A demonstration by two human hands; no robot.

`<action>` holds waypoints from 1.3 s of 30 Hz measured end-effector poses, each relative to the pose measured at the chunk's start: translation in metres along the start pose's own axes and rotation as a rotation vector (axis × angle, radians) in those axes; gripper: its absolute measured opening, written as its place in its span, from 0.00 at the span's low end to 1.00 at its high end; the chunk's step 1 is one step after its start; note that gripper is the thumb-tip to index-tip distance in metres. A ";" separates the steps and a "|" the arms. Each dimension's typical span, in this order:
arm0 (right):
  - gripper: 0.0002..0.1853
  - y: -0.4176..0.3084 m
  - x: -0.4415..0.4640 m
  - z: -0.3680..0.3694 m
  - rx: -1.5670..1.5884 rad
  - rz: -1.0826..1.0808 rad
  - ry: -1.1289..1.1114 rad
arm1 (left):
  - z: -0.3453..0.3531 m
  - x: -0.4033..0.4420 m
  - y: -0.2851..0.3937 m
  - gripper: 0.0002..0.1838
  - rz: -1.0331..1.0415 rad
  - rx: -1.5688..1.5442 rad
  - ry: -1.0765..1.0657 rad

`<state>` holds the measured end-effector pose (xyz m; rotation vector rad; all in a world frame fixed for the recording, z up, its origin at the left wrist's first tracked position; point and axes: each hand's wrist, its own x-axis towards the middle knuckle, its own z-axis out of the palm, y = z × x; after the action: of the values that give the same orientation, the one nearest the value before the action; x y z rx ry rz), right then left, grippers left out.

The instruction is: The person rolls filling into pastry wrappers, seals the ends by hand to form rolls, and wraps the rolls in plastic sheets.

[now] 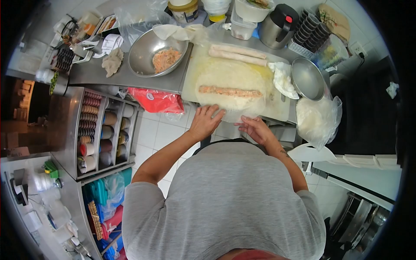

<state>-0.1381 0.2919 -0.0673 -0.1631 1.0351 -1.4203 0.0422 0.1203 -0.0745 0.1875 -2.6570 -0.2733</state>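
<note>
A thin, pale wrapper sheet [229, 78] lies spread over the cutting board [190, 89], its near edge drooping past the board. Across it runs a strip of orange-pink minced filling [229, 91]. My left hand [207, 122] grips the sheet's near left edge, fingers bent over it and thumb hidden. At the near right edge my right hand [255, 129] pinches the sheet between thumb and forefinger, its other fingers loose. Two finished-looking pale rolls [237, 55] lie at the board's far side. More filling [166, 60] sits in a large steel bowl [138, 52] to the left.
Right of the board are a crumpled white cloth [283, 80], a round metal bowl [308, 79] and a plastic bag [318, 119]. A steel jug [278, 27] and tubs [184, 11] line the back. A red package [157, 100] hangs at the counter's front edge.
</note>
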 end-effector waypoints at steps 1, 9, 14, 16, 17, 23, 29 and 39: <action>0.13 -0.009 -0.006 0.008 0.030 0.015 -0.019 | 0.000 0.004 0.000 0.23 0.001 -0.007 0.021; 0.23 -0.077 -0.039 0.034 -1.326 -0.397 0.239 | -0.032 0.053 -0.008 0.17 0.004 -0.112 0.167; 0.24 -0.083 -0.007 0.029 -1.578 -1.024 0.323 | -0.035 0.084 -0.023 0.15 -0.013 -0.151 0.187; 0.27 -0.075 0.025 -0.011 -1.362 -0.888 0.321 | -0.030 0.095 -0.032 0.13 -0.022 -0.143 0.179; 0.28 -0.075 0.034 -0.022 -1.254 -0.817 0.317 | -0.027 0.100 -0.037 0.12 -0.032 -0.142 0.168; 0.22 -0.073 0.035 0.010 -1.429 -1.091 0.654 | -0.002 0.121 -0.064 0.07 -0.069 -0.142 0.119; 0.27 -0.047 0.037 0.028 -1.949 -0.984 0.270 | 0.010 0.121 -0.069 0.08 -0.107 -0.129 0.083; 0.25 -0.063 0.045 0.031 -1.856 -0.942 0.197 | -0.018 0.075 -0.048 0.12 0.019 -0.063 0.031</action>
<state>-0.1718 0.2252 -0.0302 -2.0605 2.3111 -0.6900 -0.0121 0.0570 -0.0372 0.1456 -2.6138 -0.3451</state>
